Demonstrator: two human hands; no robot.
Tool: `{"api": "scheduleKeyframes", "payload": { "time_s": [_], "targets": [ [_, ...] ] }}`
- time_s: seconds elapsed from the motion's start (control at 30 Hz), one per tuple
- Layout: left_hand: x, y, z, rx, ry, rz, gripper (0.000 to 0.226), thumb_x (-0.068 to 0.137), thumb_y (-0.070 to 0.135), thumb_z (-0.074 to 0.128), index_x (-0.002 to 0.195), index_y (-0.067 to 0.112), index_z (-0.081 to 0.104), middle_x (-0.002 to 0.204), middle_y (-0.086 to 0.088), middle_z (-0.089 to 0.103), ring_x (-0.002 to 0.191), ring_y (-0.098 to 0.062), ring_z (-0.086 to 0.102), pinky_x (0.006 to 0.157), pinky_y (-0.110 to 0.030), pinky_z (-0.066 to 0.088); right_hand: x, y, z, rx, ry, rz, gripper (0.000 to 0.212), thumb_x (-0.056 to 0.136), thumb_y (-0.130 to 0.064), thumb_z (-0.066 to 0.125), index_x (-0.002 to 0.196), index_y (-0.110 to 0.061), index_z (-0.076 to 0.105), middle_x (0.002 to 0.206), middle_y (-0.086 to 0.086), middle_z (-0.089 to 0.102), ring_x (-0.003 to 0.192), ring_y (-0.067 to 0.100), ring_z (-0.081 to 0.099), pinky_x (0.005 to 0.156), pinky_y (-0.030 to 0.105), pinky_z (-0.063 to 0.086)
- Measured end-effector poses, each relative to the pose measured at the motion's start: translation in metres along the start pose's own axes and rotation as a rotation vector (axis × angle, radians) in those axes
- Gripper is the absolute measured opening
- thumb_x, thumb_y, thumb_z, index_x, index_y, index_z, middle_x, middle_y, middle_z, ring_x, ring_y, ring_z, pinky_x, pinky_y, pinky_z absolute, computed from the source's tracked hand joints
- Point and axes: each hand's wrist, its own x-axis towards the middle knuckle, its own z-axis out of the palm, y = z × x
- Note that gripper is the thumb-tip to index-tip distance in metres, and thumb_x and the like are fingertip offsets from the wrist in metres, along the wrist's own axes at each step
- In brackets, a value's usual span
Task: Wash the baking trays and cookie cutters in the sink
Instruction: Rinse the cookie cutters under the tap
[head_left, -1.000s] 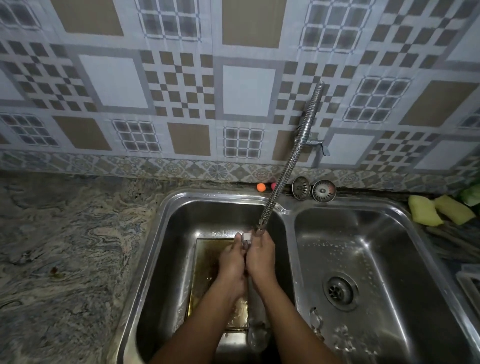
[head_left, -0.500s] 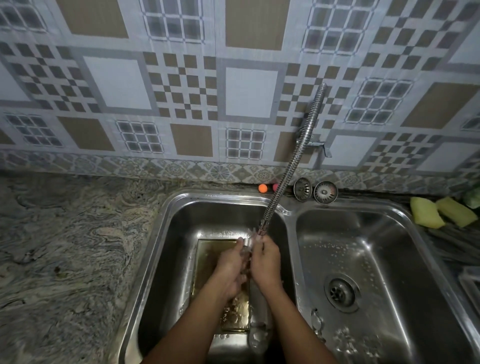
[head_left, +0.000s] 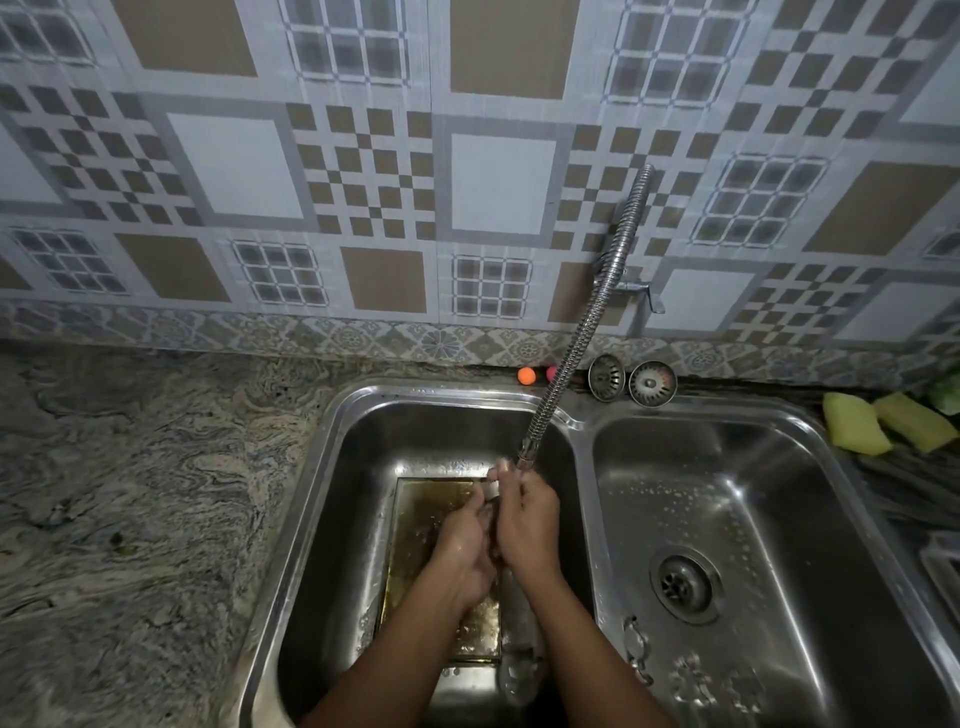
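Note:
Over the left basin (head_left: 332, 519) my left hand (head_left: 465, 551) and my right hand (head_left: 527, 525) are pressed together just below the spout of the flexible metal tap (head_left: 587, 322). Their fingertips pinch a small pale piece (head_left: 492, 486), which looks like a cookie cutter; most of it is hidden by my fingers. Water runs down past my right wrist. A brownish, wet baking tray (head_left: 431, 499) lies flat on the basin floor under my hands. Several metal cookie cutters (head_left: 691, 675) lie in the near left corner of the right basin (head_left: 779, 467).
The right basin's drain (head_left: 680, 581) is open. Two sink strainers (head_left: 652, 383) lean at the back rim beside small orange and pink balls (head_left: 526, 375). Yellow sponges (head_left: 883, 428) lie on the right counter. A marbled stone counter (head_left: 130, 519) spreads to the left.
Both hands stay under the spout holding the small piece. My left hand has shifted slightly lower against the right, as in rubbing.

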Motion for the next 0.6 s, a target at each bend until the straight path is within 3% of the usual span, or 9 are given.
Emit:
{"api": "scheduleKeyframes", "payload": {
  "time_s": [0.03, 0.13, 0.2, 0.27, 0.33, 0.43, 0.53, 0.6],
  "targets": [
    [0.0, -0.001, -0.001, 0.043, 0.022, 0.019, 0.049, 0.104, 0.043, 0.038, 0.106, 0.006, 0.069, 0.081, -0.008, 0.075, 0.073, -0.018, 0.068, 0.063, -0.031, 0.051, 0.002, -0.001, -0.001, 0.027, 0.016, 0.03, 0.022, 0.1, -0.017, 0.052, 0.089, -0.015, 0.071, 0.077, -0.002, 0.068, 0.061, 0.003, 0.06, 0.054, 0.019, 0.046],
    [0.004, -0.004, 0.0, 0.13, 0.037, 0.085, 0.054, 0.104, 0.047, 0.037, 0.107, 0.002, 0.067, 0.086, -0.012, 0.073, 0.08, -0.022, 0.067, 0.074, -0.039, 0.054, 0.011, -0.002, -0.004, 0.136, 0.035, 0.231, 0.021, 0.101, -0.015, 0.047, 0.096, -0.018, 0.068, 0.072, 0.003, 0.064, 0.052, 0.009, 0.053, 0.05, 0.026, 0.042],
    [0.006, -0.004, 0.004, 0.136, 0.078, 0.104, 0.052, 0.104, 0.045, 0.037, 0.106, 0.002, 0.067, 0.075, -0.009, 0.069, 0.068, -0.019, 0.064, 0.065, -0.036, 0.052, 0.015, -0.005, -0.003, 0.177, 0.002, 0.353, 0.03, 0.104, -0.02, 0.039, 0.098, -0.017, 0.068, 0.072, 0.003, 0.066, 0.056, 0.013, 0.057, 0.053, 0.025, 0.044],
    [0.009, -0.005, 0.004, 0.158, 0.17, 0.121, 0.046, 0.104, 0.043, 0.042, 0.107, 0.005, 0.067, 0.061, -0.003, 0.059, 0.049, -0.013, 0.052, 0.049, -0.028, 0.039, 0.014, -0.004, 0.001, 0.155, 0.013, 0.319, 0.032, 0.104, -0.017, 0.04, 0.098, -0.02, 0.071, 0.083, 0.0, 0.071, 0.063, 0.012, 0.061, 0.056, 0.024, 0.049],
    [0.012, -0.003, 0.003, 0.169, 0.226, 0.127, 0.034, 0.103, 0.04, 0.048, 0.106, 0.012, 0.069, 0.064, -0.003, 0.064, 0.047, -0.012, 0.05, 0.047, -0.025, 0.033, 0.011, -0.002, 0.003, 0.087, 0.047, 0.2, 0.029, 0.101, -0.015, 0.045, 0.104, -0.024, 0.072, 0.089, -0.004, 0.072, 0.066, 0.011, 0.061, 0.061, 0.029, 0.051],
    [0.014, 0.003, 0.001, 0.002, 0.161, 0.077, 0.025, 0.102, 0.028, 0.052, 0.111, 0.011, 0.068, 0.092, -0.013, 0.077, 0.067, -0.018, 0.067, 0.06, -0.032, 0.05, 0.011, -0.002, 0.001, 0.154, 0.056, 0.154, 0.028, 0.1, -0.007, 0.047, 0.119, -0.02, 0.064, 0.097, -0.004, 0.074, 0.08, 0.005, 0.067, 0.068, 0.021, 0.05],
    [0.007, 0.012, 0.0, -0.115, 0.085, 0.075, 0.018, 0.099, 0.018, 0.056, 0.106, 0.005, 0.067, 0.08, -0.01, 0.076, 0.058, -0.014, 0.069, 0.055, -0.029, 0.056, 0.011, -0.002, 0.001, 0.217, 0.015, 0.175, 0.03, 0.099, -0.004, 0.047, 0.124, -0.017, 0.058, 0.105, -0.005, 0.074, 0.102, 0.005, 0.067, 0.086, 0.023, 0.049],
    [0.005, 0.018, 0.002, -0.122, 0.041, 0.127, 0.015, 0.094, 0.008, 0.062, 0.106, -0.002, 0.066, 0.078, -0.013, 0.074, 0.059, -0.016, 0.07, 0.054, -0.027, 0.057, 0.008, 0.004, 0.001, 0.244, 0.0, 0.235, 0.024, 0.099, -0.011, 0.048, 0.117, -0.019, 0.062, 0.101, -0.005, 0.073, 0.095, 0.011, 0.067, 0.084, 0.028, 0.051]
  ]
}}
